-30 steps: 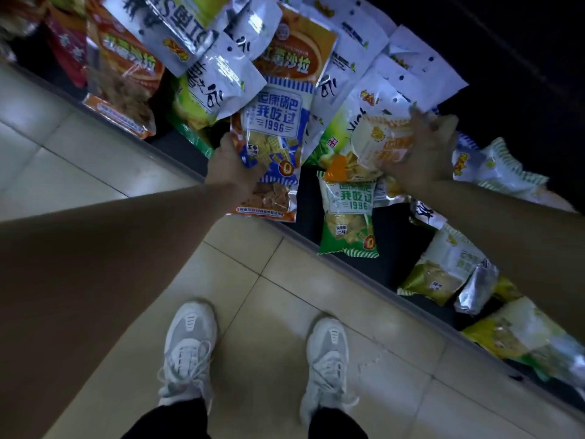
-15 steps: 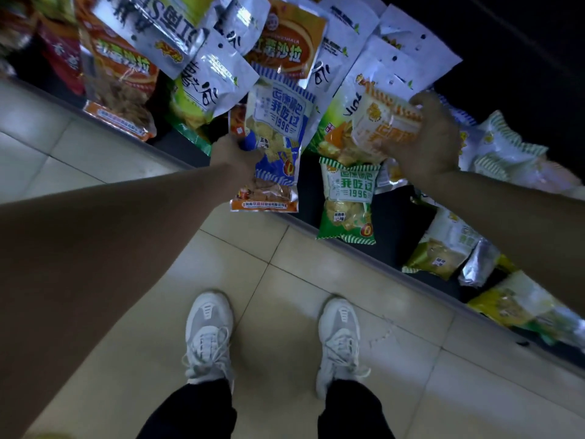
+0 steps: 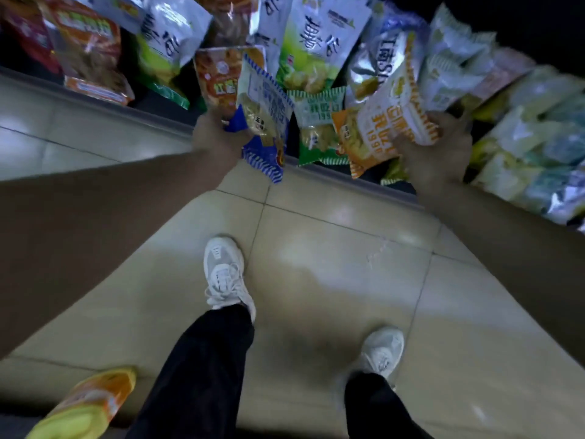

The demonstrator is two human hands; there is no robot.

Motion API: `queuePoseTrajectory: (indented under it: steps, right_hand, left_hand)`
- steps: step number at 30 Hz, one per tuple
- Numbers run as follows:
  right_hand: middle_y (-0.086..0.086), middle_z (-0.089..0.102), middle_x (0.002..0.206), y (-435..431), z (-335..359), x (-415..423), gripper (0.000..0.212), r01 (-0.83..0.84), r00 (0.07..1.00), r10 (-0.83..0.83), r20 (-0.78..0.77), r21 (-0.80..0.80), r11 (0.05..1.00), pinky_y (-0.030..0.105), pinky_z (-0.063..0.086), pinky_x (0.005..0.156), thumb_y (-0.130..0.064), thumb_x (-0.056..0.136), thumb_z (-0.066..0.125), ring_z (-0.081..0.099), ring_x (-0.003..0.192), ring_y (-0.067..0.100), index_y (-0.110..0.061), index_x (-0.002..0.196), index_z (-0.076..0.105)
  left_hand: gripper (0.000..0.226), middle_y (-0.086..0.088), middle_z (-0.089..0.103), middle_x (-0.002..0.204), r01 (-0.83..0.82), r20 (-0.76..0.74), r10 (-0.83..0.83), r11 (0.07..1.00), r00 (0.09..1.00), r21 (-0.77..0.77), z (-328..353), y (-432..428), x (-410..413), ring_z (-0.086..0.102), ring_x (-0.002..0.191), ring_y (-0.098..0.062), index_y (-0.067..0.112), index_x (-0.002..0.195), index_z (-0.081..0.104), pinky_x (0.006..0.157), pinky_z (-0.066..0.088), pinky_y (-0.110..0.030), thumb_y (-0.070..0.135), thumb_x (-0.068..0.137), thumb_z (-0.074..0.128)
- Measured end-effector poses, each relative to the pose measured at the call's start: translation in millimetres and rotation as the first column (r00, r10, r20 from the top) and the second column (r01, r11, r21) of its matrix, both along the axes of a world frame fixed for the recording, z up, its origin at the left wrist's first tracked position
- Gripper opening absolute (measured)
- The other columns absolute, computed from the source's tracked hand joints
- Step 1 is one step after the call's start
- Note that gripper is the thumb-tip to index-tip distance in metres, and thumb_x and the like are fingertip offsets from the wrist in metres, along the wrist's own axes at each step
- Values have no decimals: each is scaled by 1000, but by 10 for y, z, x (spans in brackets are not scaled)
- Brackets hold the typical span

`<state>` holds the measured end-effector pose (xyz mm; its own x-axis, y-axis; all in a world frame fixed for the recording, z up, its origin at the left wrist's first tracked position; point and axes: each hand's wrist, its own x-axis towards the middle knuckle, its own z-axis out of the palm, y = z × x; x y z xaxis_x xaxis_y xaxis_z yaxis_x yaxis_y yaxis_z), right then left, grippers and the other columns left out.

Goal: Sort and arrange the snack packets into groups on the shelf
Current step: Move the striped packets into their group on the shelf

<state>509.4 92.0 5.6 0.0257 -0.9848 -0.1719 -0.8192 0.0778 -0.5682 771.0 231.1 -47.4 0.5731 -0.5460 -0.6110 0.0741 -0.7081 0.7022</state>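
Left grip: your left hand [image 3: 218,139] has its fingers curled round the lower left part of the blue-striped packet [image 3: 264,122] and holds it up at the shelf's front, its bottom end hanging out over the floor.
Right grip: your right hand [image 3: 438,150] clasps the orange-striped packet [image 3: 384,128] by its right side. The packet is tilted, with its lower corner pointing down at the shelf edge.
Between your hands: the green-striped packet [image 3: 318,122] lies on the shelf, just beside the blue one and partly covered by the orange one.
Behind your left hand: a red-orange packet [image 3: 217,77], overlapped by the blue-striped packet.
Shelf: it is dark, and its grey front rail [image 3: 95,101] runs aslant from upper left to lower right.
Back of the shelf: large white-and-green packets [image 3: 316,36] lie overlapping one another.
Left end: red packets [image 3: 88,52] lie against the rail.
Right end: a heap of pale green and yellow packets [image 3: 535,131] — too blurred to tell one from another.
Floor: beige tiles [image 3: 332,248] lie under your left shoe [image 3: 226,274] and right shoe [image 3: 383,353], both white, below black trousers [image 3: 202,369].
Bottom left corner: an orange-and-yellow packet [image 3: 85,403] sits well apart from the shelf — you cannot tell what it rests on.
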Motion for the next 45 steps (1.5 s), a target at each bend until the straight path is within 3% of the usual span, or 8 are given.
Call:
queuePoseTrajectory:
  steps: [5, 9, 13, 18, 24, 30, 37, 45]
  right_hand:
    - [1, 65, 104, 416, 142, -908, 56, 65, 998, -66, 1, 143, 988, 18, 46, 74, -35, 75, 84, 57, 91, 10, -10, 122, 64]
    - [4, 73, 101, 621, 259, -1773, 57, 186, 977, -204, 68, 207, 960, 46, 60, 75, -43, 65, 87, 70, 87, 23, -17, 113, 69]
    - [-3, 73, 94, 781, 439, -2833, 60, 265, 945, -301, 128, 239, 934, 47, 61, 70, -54, 56, 85, 71, 82, 20, -26, 106, 70]
    - [0, 73, 89, 872, 686, -4225, 56, 452, 851, -499, 164, 253, 855, 49, 60, 72, -67, 42, 81, 72, 79, 26, -38, 86, 63]
    - [-5, 71, 76, 841, 1019, -5310, 31, 617, 661, -688, 298, 306, 725, 49, 61, 72, -34, 65, 90, 67, 66, 18, -27, 85, 67]
    - [-3, 71, 77, 763, 993, -6051, 41, 711, 479, -789, 384, 357, 606, 45, 62, 70, -32, 68, 89, 65, 63, 16, -17, 100, 68]
    - [2, 72, 93, 568, 941, -6685, 41, 764, 336, -817, 469, 371, 527, 32, 59, 64, -25, 68, 90, 72, 81, 20, -22, 100, 65]
    - [2, 72, 91, -65, 500, -6895, 38, 680, 393, -786, 477, 424, 598, 38, 61, 69, -21, 70, 89, 71, 81, 22, -16, 99, 64]
  left_hand:
    - [17, -9, 65, 98, 30, -120, -40, 996, 992, -83, 480, 323, -881, 65, 75, -15, 8, 107, 59, 57, 56, -21, 2, 92, 65]
    - [19, -12, 70, 102, 54, -125, -66, 994, 990, -96, 829, 381, -1769, 69, 90, -29, 13, 105, 60, 78, 58, -40, 4, 90, 68]
    - [23, -10, 72, 100, 87, -158, -103, 990, 982, -108, 1109, 322, -2778, 71, 94, -33, 18, 103, 61, 82, 58, -45, 5, 88, 72]
    - [25, -1, 73, 95, 210, -118, -224, 970, 967, -123, 1392, 210, -3901, 70, 81, -16, 24, 104, 60, 76, 59, -37, 8, 88, 73]
    - [26, -2, 74, 98, 347, -70, -354, 933, 932, -100, 1616, 32, -4867, 73, 89, -22, 24, 105, 63, 80, 60, -43, 9, 87, 74]
    - [24, 1, 75, 99, 460, -40, -465, 882, 884, -102, 1658, -300, -5634, 73, 88, -17, 27, 101, 61, 63, 56, -21, 10, 89, 72]
    - [23, 4, 74, 97, 466, -48, -474, 876, 879, -126, 1567, -683, -6262, 72, 87, -13, 28, 99, 61, 66, 54, -25, 8, 90, 70]
    - [21, 1, 71, 98, 404, -15, -403, 915, 915, 9, 943, -1265, -6378, 70, 88, -19, 22, 100, 61, 83, 59, -41, 6, 90, 70]
